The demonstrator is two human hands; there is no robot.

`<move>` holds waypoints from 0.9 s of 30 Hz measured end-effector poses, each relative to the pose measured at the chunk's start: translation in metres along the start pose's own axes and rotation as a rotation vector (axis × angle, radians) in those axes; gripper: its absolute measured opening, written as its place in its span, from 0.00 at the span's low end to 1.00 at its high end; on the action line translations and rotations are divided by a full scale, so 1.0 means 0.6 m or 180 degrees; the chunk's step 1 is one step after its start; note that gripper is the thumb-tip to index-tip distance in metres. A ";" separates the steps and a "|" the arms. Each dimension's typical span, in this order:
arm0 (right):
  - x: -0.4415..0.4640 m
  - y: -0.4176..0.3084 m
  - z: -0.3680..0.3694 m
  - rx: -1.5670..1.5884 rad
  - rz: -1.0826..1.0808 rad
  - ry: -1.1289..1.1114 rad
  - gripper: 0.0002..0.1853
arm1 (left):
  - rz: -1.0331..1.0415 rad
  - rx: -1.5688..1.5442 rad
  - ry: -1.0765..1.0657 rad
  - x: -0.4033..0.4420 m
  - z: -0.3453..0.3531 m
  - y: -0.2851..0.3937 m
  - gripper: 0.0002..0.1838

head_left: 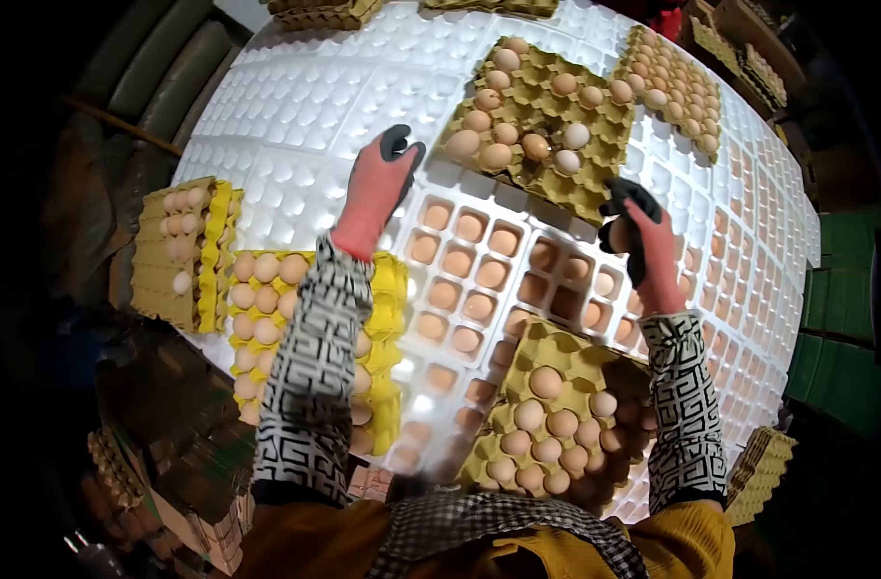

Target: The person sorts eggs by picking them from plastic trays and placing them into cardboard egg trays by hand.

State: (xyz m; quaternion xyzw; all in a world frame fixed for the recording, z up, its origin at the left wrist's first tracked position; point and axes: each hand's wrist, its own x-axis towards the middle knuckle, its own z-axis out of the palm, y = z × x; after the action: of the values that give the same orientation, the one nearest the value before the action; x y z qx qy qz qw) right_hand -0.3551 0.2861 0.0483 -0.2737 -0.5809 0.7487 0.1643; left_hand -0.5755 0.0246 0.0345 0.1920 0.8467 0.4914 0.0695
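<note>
My left hand [375,188], in a pink glove with dark fingertips, hovers over the white foam trays left of a cardboard egg tray [532,92]. Its fingers are curved and apart, and nothing shows between them. That cardboard tray is partly filled with brown and paler eggs; one egg [535,147] looks wet and darker. My right hand [645,241], gloved alike, is closed around an egg [620,234] near the tray's lower right corner. Between my arms lies a foam tray [453,311] with brown eggs in its square pockets; some pockets to its right are in shadow.
Nearest my body is another cardboard tray [498,425] with several eggs. A yellow tray [390,333] of eggs lies partly under my left forearm. Stacked trays [155,280] stand at the left edge, and a fuller tray [643,48] lies at the back right. Green crates [841,309] are at the right.
</note>
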 end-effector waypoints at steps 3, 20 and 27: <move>0.059 0.042 -0.097 -0.0487 0.0238 0.0447 0.15 | -0.0126 -0.0021 -0.0099 0.091 0.092 -0.084 0.22; 0.060 -0.024 -0.171 -0.0141 0.0724 -0.0345 0.12 | 0.1249 0.0045 -0.1995 0.037 0.082 0.006 0.32; -0.180 -0.092 -0.431 -0.0436 0.0509 0.0452 0.30 | -0.0865 -0.1311 -0.2541 -0.137 0.284 0.135 0.21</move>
State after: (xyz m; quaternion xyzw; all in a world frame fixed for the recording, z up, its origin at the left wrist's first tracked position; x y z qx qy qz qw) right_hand -0.1180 0.4419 0.0796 -0.3822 -0.5939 0.6967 0.1257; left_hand -0.4273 0.1655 0.0115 0.2356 0.6561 0.5233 0.4902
